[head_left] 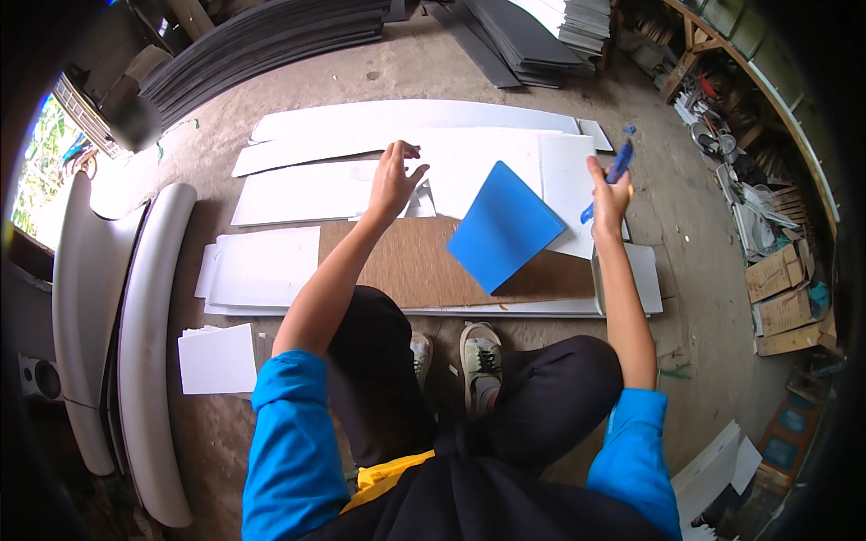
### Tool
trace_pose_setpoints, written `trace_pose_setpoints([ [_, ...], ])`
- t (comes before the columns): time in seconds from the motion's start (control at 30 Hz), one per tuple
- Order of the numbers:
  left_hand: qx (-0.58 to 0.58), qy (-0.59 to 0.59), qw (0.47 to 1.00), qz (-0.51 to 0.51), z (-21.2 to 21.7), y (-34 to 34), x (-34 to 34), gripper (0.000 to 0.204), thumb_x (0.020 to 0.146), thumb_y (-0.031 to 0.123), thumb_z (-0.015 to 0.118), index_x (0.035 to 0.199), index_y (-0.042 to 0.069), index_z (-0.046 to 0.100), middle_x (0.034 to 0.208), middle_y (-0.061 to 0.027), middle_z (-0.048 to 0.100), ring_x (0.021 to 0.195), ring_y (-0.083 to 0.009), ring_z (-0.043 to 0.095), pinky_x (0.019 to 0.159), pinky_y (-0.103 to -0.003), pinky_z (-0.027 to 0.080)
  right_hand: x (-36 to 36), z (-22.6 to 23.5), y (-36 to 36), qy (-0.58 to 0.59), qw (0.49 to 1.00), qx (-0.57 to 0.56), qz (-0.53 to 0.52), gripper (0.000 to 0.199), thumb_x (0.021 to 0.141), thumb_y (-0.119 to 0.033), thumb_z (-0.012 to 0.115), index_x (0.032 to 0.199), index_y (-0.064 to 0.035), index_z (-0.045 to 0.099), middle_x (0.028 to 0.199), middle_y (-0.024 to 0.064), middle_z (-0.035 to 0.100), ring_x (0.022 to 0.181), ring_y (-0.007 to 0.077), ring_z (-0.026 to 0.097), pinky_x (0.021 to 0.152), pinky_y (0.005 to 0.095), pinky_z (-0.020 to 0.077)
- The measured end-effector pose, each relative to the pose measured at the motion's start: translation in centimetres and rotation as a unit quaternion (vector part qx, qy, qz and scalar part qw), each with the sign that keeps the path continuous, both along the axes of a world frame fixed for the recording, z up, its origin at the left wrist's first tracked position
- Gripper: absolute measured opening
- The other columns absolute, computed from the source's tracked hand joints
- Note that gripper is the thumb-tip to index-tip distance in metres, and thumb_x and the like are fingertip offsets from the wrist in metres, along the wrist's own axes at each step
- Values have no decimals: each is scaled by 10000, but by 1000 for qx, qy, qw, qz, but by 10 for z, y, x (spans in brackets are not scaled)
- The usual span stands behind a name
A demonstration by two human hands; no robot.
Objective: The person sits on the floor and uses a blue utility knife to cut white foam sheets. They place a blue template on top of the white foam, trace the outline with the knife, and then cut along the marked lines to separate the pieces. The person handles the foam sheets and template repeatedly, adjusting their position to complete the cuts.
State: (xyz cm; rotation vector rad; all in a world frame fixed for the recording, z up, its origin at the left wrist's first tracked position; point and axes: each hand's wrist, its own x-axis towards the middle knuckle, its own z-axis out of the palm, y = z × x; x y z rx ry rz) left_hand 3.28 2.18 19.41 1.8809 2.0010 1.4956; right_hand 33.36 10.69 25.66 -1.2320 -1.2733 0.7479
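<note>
My left hand (pixel 393 183) is raised over the white sheets, its fingers bent and thumb apart, with nothing in it. My right hand (pixel 611 203) is closed around a slim blue tool (pixel 620 162) that looks like a utility knife; its ends stick out above and below my fist. Between the hands is a flat blue square sheet (pixel 505 227), tilted with one corner toward me, and neither hand touches it. A shadow falls beside its lower edge; I cannot tell whether it rests on anything. Under it lies a brown board (pixel 388 261) on white sheets (pixel 266 266).
More long white sheets (pixel 415 115) lie beyond. A small stack of white pieces (pixel 216 359) sits by my left knee. Rolled white sheeting (pixel 153 361) stands at left. Dark sheets (pixel 271 50) are piled at the back; cardboard boxes (pixel 780 298) and clutter line the right.
</note>
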Motion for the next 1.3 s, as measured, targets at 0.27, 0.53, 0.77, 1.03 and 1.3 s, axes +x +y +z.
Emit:
trace_pose_setpoints([
  [0.27, -71, 31, 997, -13, -16, -4, -3, 382, 724, 174, 685, 1035, 58, 494, 1056, -153, 473, 1006, -311, 468, 854, -394, 403, 43, 35, 18, 144, 960, 219, -100, 346, 760, -229, 688, 781, -61, 385, 676, -1, 422, 534, 84, 394, 483, 219, 334],
  [0.53, -11, 50, 999, -14, -3, -9, 3, 413, 749, 169, 661, 1093, 61, 460, 1110, -148, 442, 1054, -319, 427, 892, -398, 376, 50, 56, 9, 253, 947, 181, -82, 337, 773, -203, 676, 742, -101, 356, 616, -37, 357, 513, 64, 336, 481, 227, 298],
  [0.77, 109, 113, 988, 4, 54, -16, 44, 536, 749, 204, 664, 1186, 70, 385, 1219, -163, 354, 1165, -326, 322, 962, -441, 336, -2, 13, -2, 203, 977, -6, 63, 349, 695, -244, 741, 727, -144, 408, 594, -76, 367, 490, 31, 333, 459, 170, 275],
  [1.03, -116, 132, 979, -103, 59, -27, 44, 494, 797, 357, 588, 1190, 100, 434, 1059, -157, 554, 987, -313, 537, 902, -428, 375, -26, -12, -13, 44, 959, -117, 253, 297, 757, -272, 689, 755, -147, 419, 639, -57, 442, 519, 28, 428, 455, 152, 318],
  [1.3, -165, 205, 964, -31, 19, -34, -1, 359, 808, 299, 578, 1127, 166, 480, 823, -126, 553, 763, -266, 584, 670, -382, 460, -2, -55, -1, 200, 796, -434, 372, 321, 781, -43, 603, 1022, 8, 399, 1013, 165, 537, 838, 270, 602, 716, 391, 536],
])
